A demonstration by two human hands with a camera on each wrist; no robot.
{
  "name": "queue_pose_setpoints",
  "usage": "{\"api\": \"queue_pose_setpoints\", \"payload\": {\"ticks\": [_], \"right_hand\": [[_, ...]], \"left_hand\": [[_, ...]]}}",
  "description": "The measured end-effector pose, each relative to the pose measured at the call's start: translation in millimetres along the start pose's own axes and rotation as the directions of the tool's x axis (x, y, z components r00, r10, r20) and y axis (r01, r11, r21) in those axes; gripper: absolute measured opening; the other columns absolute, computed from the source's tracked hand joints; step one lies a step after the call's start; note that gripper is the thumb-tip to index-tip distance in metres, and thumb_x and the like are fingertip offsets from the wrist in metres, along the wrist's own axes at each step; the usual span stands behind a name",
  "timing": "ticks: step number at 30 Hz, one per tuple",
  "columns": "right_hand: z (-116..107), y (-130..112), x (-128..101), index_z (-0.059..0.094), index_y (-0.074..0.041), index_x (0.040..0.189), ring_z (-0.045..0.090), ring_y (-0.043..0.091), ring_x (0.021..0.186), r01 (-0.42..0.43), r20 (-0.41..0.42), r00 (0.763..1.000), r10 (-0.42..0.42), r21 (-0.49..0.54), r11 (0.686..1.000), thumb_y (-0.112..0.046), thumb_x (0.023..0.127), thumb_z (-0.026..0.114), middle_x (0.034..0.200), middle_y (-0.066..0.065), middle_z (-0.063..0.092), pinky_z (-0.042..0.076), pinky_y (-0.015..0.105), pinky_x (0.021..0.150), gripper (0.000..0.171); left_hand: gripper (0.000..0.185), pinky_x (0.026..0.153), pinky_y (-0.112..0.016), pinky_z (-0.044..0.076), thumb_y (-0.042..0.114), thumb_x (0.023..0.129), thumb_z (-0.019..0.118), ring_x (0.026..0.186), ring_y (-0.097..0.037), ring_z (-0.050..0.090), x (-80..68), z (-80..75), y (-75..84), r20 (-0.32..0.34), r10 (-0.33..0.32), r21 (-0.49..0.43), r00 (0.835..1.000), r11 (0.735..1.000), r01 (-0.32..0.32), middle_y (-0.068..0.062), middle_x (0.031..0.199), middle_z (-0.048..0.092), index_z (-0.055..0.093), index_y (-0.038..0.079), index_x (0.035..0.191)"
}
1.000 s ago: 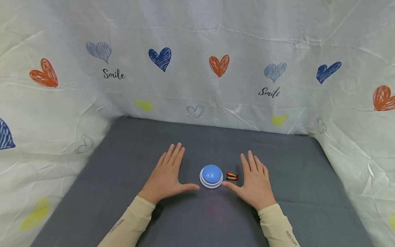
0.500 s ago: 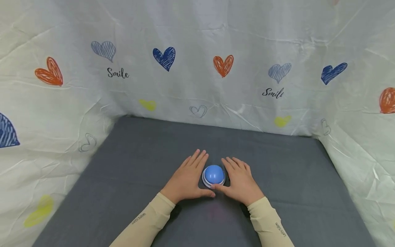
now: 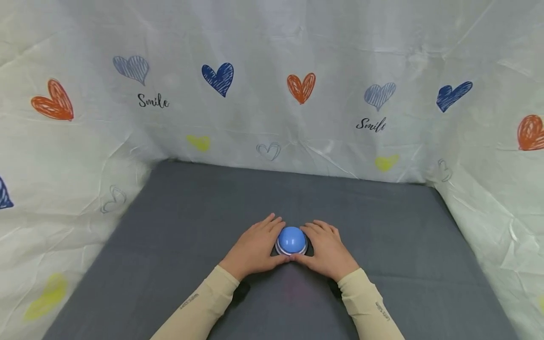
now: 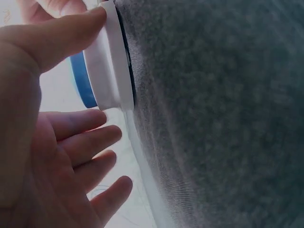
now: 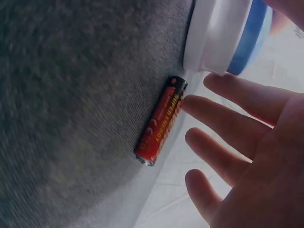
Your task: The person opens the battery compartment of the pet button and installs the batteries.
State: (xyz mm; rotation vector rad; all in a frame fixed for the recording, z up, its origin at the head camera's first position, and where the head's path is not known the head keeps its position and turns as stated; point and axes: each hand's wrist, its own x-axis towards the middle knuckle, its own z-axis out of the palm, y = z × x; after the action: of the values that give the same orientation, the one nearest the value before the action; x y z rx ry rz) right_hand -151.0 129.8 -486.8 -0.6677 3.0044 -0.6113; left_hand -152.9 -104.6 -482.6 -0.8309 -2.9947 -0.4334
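Observation:
A round push button (image 3: 292, 240) with a blue dome and white base stands on the dark grey cloth, between both hands. My left hand (image 3: 257, 248) grips its left side; in the left wrist view, the thumb touches the white base (image 4: 114, 71) and the forefinger lies at its opposite edge. From the right, my right hand (image 3: 327, 252) holds the button, a fingertip touching the base (image 5: 209, 38) in the right wrist view. The two thumbs meet at the near side. A red and black battery (image 5: 161, 121) lies beside the base, near the right fingers; the head view hides it.
Dark grey cloth (image 3: 204, 198) covers the table. White sheeting (image 3: 255, 42) printed with hearts and "Smile" hangs behind it and along both sides.
Both hands have moved inward from either side and closed round the push button. The right hand now covers the two batteries seen earlier. The button stays in place.

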Motion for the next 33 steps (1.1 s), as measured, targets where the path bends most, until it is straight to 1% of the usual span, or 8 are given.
{"api": "queue_pose_setpoints", "payload": {"ticks": [3, 8, 13, 16, 19, 24, 29, 33], "right_hand": [[-3, 1, 4, 0.066, -0.009, 0.147, 0.048, 0.041, 0.152, 0.008, 0.006, 1.0, -0.008, 0.0, 1.0, -0.063, 0.09, 0.081, 0.152, 0.015, 0.064, 0.034, 0.067, 0.123, 0.079], [3, 0, 0, 0.068, -0.008, 0.142, 0.05, 0.039, 0.149, 0.018, -0.001, 1.0, -0.018, 0.041, 0.999, -0.058, 0.089, 0.085, 0.148, 0.014, 0.067, 0.037, 0.065, 0.122, 0.075], [-3, -1, 1, 0.067, -0.007, 0.14, 0.058, 0.032, 0.134, 0.047, -0.069, 0.997, -0.043, 0.064, 0.997, -0.049, 0.088, 0.09, 0.135, 0.009, 0.071, 0.048, 0.055, 0.113, 0.071], [-6, -3, 3, 0.064, -0.006, 0.144, 0.062, 0.028, 0.126, 0.045, -0.094, 0.995, -0.039, 0.064, 0.997, -0.046, 0.089, 0.09, 0.134, 0.009, 0.072, 0.054, 0.049, 0.108, 0.073], [-9, -6, 3, 0.061, -0.005, 0.147, 0.065, 0.028, 0.123, 0.033, -0.098, 0.995, -0.025, 0.081, 0.996, -0.045, 0.09, 0.089, 0.137, 0.01, 0.071, 0.058, 0.047, 0.105, 0.076], [-16, -11, 2, 0.06, -0.005, 0.148, 0.07, 0.025, 0.116, 0.006, -0.097, 0.995, 0.01, 0.164, 0.986, -0.039, 0.088, 0.092, 0.137, 0.011, 0.07, 0.06, 0.046, 0.102, 0.076], [-18, -13, 1, 0.06, -0.008, 0.146, 0.067, 0.015, 0.097, -0.027, -0.092, 0.995, 0.05, 0.235, 0.972, -0.033, 0.085, 0.095, 0.126, 0.005, 0.072, 0.061, 0.038, 0.089, 0.075], [-19, -14, 2, 0.061, -0.008, 0.147, 0.069, 0.015, 0.097, -0.046, -0.076, 0.995, 0.07, 0.282, 0.958, -0.032, 0.083, 0.097, 0.13, 0.006, 0.072, 0.062, 0.039, 0.089, 0.077]], "left_hand": [[0.087, 0.121, -0.062, 0.044, 0.068, 0.095, 0.073, 0.158, -0.039, 0.044, 4.9, -1.9, -2.9, 0.003, -0.001, -0.011, 1.0, 1.0, 0.001, -0.017, 0.161, 0.056, 0.06, 0.005, 0.154], [0.082, 0.119, -0.061, 0.047, 0.065, 0.096, 0.074, 0.151, -0.041, 0.052, 1.7, 4.4, -2.9, 0.013, 0.011, -0.019, 1.0, 1.0, -0.011, -0.018, 0.152, 0.063, 0.063, 0.004, 0.149], [0.077, 0.111, -0.052, 0.056, 0.056, 0.095, 0.08, 0.136, -0.033, 0.065, 3.0, -0.4, -0.1, -0.032, 0.016, -0.062, 0.999, 0.998, -0.018, -0.014, 0.146, 0.067, 0.061, 0.005, 0.149], [0.077, 0.106, -0.048, 0.059, 0.05, 0.095, 0.082, 0.129, -0.028, 0.069, 2.2, -5.5, 0.4, -0.063, -0.001, -0.1, 0.998, 0.995, -0.006, -0.013, 0.144, 0.068, 0.057, 0.006, 0.153], [0.078, 0.107, -0.047, 0.059, 0.044, 0.095, 0.084, 0.129, -0.027, 0.07, 1.0, -10.0, 0.6, -0.082, -0.01, -0.144, 0.997, 0.99, -0.002, -0.013, 0.145, 0.068, 0.053, 0.005, 0.156], [0.081, 0.107, -0.047, 0.059, 0.035, 0.094, 0.087, 0.127, -0.026, 0.07, 1.0, -13.8, 3.3, -0.103, -0.021, -0.231, 0.994, 0.973, -0.003, -0.015, 0.145, 0.066, 0.05, 0.005, 0.158], [0.086, 0.094, -0.039, 0.062, 0.03, 0.092, 0.09, 0.1, -0.017, 0.067, 1.3, -14.6, 7.2, -0.114, -0.048, -0.283, 0.992, 0.959, 0.014, -0.016, 0.139, 0.065, 0.047, 0.003, 0.161], [0.088, 0.09, -0.038, 0.061, 0.023, 0.089, 0.092, 0.094, -0.016, 0.062, 1.4, -18.3, 8.4, -0.077, -0.096, -0.343, 0.992, 0.937, 0.064, -0.017, 0.14, 0.063, 0.046, 0.004, 0.162]]}}
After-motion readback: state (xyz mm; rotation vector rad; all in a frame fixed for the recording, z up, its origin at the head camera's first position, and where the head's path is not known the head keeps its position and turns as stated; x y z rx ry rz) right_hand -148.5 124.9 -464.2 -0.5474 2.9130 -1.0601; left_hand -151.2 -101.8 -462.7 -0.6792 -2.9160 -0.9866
